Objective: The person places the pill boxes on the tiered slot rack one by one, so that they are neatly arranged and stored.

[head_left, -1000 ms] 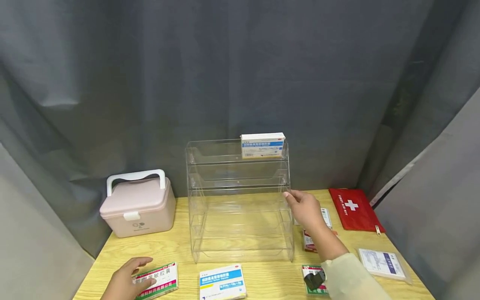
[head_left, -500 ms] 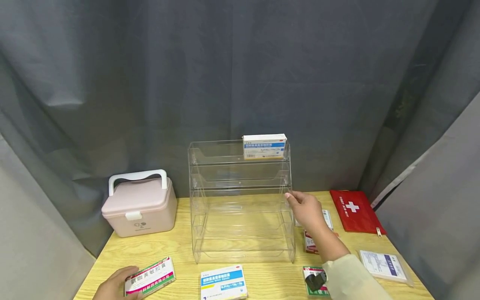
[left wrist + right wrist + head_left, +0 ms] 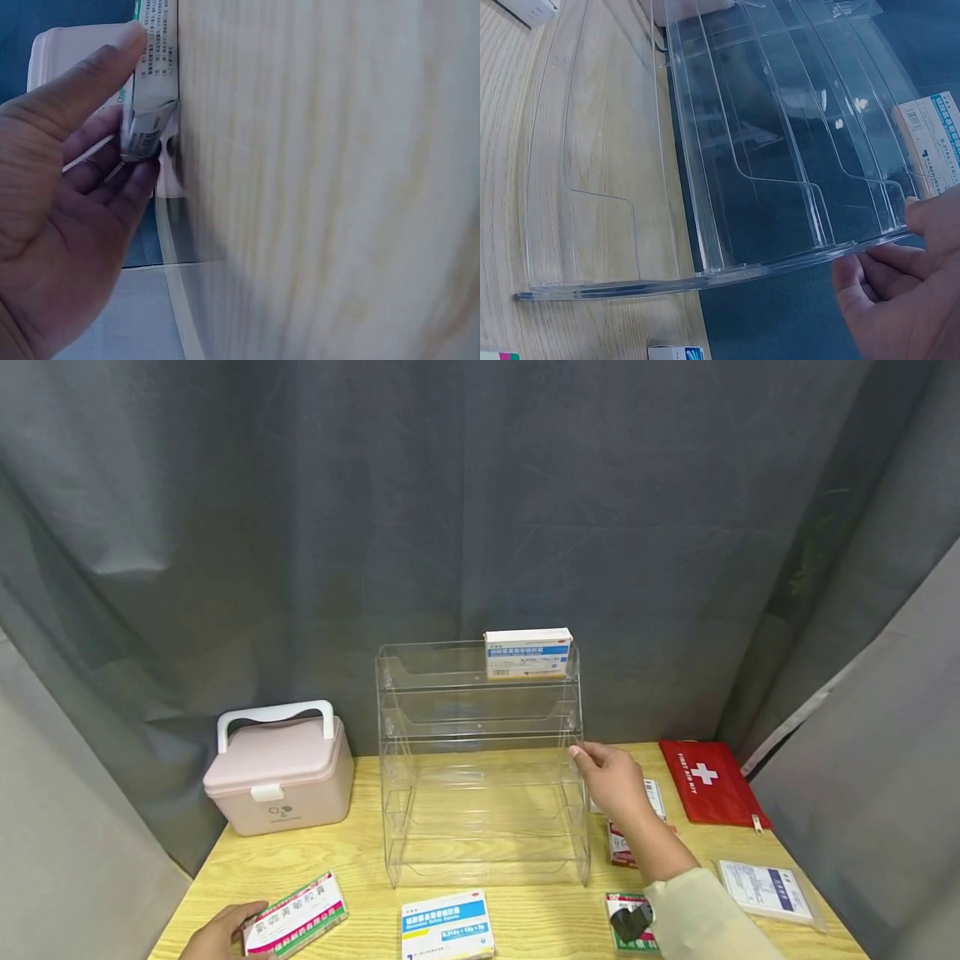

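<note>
My left hand pinches the left end of a white, green and magenta medicine box at the table's front left. In the left wrist view the thumb lies on this medicine box, with the fingers curled at its other side. My right hand holds the right side edge of a clear tiered display rack; in the right wrist view the fingertips meet the rack's edge. A blue and white medicine box stands in the top tier at the right.
Another blue and white box lies before the rack. A pink case with a white handle stands left. To the right are a green-ended box, a red box, a red first aid pouch and a bagged white pack.
My left hand has closed on the green and magenta medicine box and shifted it slightly to the left. The right hand keeps its hold on the rack.
</note>
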A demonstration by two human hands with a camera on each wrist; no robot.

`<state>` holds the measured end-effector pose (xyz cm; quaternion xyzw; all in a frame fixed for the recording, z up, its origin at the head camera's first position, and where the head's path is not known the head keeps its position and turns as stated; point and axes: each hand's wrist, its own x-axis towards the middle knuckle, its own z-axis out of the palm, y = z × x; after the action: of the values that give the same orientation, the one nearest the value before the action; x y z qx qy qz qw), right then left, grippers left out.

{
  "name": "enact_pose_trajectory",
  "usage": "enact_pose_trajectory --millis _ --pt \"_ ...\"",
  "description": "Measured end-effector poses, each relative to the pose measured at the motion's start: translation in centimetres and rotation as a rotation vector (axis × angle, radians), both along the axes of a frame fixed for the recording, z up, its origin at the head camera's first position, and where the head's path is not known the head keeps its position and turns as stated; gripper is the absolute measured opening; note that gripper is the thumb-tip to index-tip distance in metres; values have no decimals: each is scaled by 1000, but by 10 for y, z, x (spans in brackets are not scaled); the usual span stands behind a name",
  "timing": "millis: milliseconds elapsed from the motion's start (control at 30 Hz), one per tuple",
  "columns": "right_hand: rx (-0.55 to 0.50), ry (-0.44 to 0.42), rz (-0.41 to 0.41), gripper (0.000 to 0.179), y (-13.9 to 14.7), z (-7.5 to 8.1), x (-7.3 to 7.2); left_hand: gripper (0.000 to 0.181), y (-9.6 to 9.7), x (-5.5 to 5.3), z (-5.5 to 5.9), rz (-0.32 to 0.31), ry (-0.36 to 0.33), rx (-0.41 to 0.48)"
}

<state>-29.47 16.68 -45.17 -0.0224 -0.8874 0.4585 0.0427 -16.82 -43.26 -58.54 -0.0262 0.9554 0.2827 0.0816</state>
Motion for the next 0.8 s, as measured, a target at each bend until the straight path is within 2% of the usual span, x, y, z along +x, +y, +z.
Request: enact_pose_trajectory --millis 133,267,300,400,500,533,700,767,800 --pt "9 8 -3 59 0 1 0 97 2 1 1 33 26 56" --pt "7 8 -3 60 1 -1 0 93 2 4 7 85 63 39" --pt "8 9 -3 60 1 -1 0 88 2 5 10 102 72 30" --pt "6 15 -5 61 1 -2 0 69 6 7 18 195 66 116" --pt "7 19 -3 60 0 -2 -1 50 8 10 25 244 72 190" --pt "7 20 -4 59 0 -2 -1 46 9 12 28 240 74 185" --pt "10 19 -9 58 -1 -2 0 31 16 12 52 94 137 -48" --pt "10 18 -8 58 -1 -1 1 28 24 11 65 76 179 -62" --pt "11 16 -5 59 0 -1 0 26 29 10 72 84 202 -34"
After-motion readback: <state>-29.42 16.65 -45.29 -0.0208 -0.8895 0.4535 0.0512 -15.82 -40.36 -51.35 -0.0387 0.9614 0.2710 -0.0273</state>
